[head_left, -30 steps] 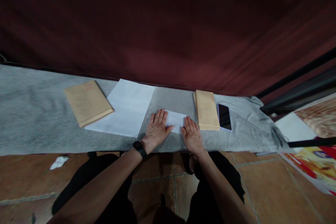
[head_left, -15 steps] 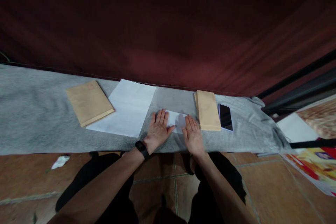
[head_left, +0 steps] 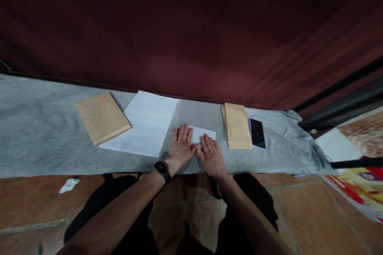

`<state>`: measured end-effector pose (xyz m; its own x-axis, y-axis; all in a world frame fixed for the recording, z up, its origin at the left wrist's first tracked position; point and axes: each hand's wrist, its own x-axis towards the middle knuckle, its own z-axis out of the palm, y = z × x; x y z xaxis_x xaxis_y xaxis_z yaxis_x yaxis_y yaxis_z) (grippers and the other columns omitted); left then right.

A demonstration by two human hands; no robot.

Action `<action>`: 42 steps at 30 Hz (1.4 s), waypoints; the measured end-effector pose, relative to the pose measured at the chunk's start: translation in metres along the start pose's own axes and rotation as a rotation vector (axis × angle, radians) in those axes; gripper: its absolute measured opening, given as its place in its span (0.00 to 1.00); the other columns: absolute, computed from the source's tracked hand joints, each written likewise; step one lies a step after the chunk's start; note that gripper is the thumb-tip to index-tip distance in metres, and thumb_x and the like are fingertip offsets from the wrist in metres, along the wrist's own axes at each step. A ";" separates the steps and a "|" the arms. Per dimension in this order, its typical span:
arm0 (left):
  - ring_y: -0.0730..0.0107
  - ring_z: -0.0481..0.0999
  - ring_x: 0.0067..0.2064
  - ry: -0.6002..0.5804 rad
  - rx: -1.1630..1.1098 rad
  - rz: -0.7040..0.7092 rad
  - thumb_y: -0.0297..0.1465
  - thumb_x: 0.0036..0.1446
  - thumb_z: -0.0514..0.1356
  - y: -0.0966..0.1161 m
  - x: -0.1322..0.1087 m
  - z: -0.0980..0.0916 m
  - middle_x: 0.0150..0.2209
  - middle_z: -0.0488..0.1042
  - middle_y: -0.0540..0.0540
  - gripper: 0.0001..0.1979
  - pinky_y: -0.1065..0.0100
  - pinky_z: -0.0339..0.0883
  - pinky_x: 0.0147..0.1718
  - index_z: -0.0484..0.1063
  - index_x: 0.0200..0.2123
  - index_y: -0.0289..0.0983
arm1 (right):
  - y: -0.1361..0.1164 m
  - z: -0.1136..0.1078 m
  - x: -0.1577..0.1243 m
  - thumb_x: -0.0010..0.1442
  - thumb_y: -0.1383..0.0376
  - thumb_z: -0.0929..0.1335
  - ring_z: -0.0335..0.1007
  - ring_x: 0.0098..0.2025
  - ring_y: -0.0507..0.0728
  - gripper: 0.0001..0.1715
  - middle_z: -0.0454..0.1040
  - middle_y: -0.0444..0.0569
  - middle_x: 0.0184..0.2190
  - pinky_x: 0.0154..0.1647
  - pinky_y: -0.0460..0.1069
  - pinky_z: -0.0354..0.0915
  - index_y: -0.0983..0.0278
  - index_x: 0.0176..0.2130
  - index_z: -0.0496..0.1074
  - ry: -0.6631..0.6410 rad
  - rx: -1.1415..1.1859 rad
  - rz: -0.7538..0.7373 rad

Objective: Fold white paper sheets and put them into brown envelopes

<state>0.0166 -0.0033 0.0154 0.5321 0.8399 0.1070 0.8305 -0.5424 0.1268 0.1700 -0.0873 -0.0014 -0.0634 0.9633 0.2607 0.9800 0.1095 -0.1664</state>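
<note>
A small folded white paper lies on the grey cloth in front of me, partly covered by both hands. My left hand rests flat on its left end, fingers stretched out and pointing away from me. Flat on the paper's near right part lies my right hand, with its fingers extended. The two thumbs almost meet over the paper. Left of my left hand is a large white sheet, its left side under a stack of brown envelopes.
The bench top has a grey cloth over it. More brown envelopes lie to the right, beside a phone with a dark screen. A dark red curtain hangs along the far edge. A colourful printed box stands at the right.
My right hand has slid left across the folded paper towards my left hand, uncovering the paper's right end. My left hand has stayed in place.
</note>
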 end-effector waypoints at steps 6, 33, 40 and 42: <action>0.47 0.48 0.74 0.010 -0.002 0.000 0.48 0.69 0.48 -0.002 -0.001 0.001 0.73 0.51 0.31 0.38 0.44 0.40 0.70 0.53 0.71 0.27 | 0.006 0.003 -0.003 0.75 0.56 0.57 0.51 0.73 0.64 0.34 0.56 0.62 0.71 0.71 0.62 0.54 0.72 0.71 0.54 0.035 -0.021 0.041; 0.48 0.54 0.73 0.120 -0.006 0.008 0.45 0.70 0.43 -0.021 -0.013 0.002 0.70 0.58 0.29 0.36 0.46 0.48 0.69 0.53 0.71 0.25 | 0.027 -0.001 -0.009 0.74 0.59 0.58 0.54 0.72 0.64 0.34 0.58 0.62 0.70 0.70 0.61 0.56 0.72 0.72 0.52 0.056 -0.040 0.099; 0.49 0.55 0.72 0.104 0.003 -0.017 0.38 0.69 0.43 -0.022 -0.016 0.000 0.70 0.57 0.31 0.32 0.46 0.47 0.70 0.54 0.70 0.25 | 0.028 0.000 -0.009 0.74 0.59 0.58 0.54 0.72 0.64 0.34 0.58 0.62 0.70 0.70 0.61 0.56 0.74 0.71 0.54 0.064 -0.036 0.095; 0.49 0.55 0.72 0.108 -0.003 -0.031 0.36 0.69 0.44 -0.023 -0.016 -0.002 0.70 0.57 0.30 0.32 0.46 0.49 0.70 0.54 0.70 0.24 | 0.028 0.000 -0.009 0.74 0.59 0.58 0.54 0.71 0.65 0.33 0.58 0.63 0.70 0.70 0.61 0.55 0.75 0.70 0.56 0.060 -0.038 0.096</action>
<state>-0.0111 -0.0042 0.0130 0.4849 0.8494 0.2084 0.8459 -0.5160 0.1350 0.1975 -0.0928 -0.0086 0.0418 0.9525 0.3018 0.9875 0.0065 -0.1574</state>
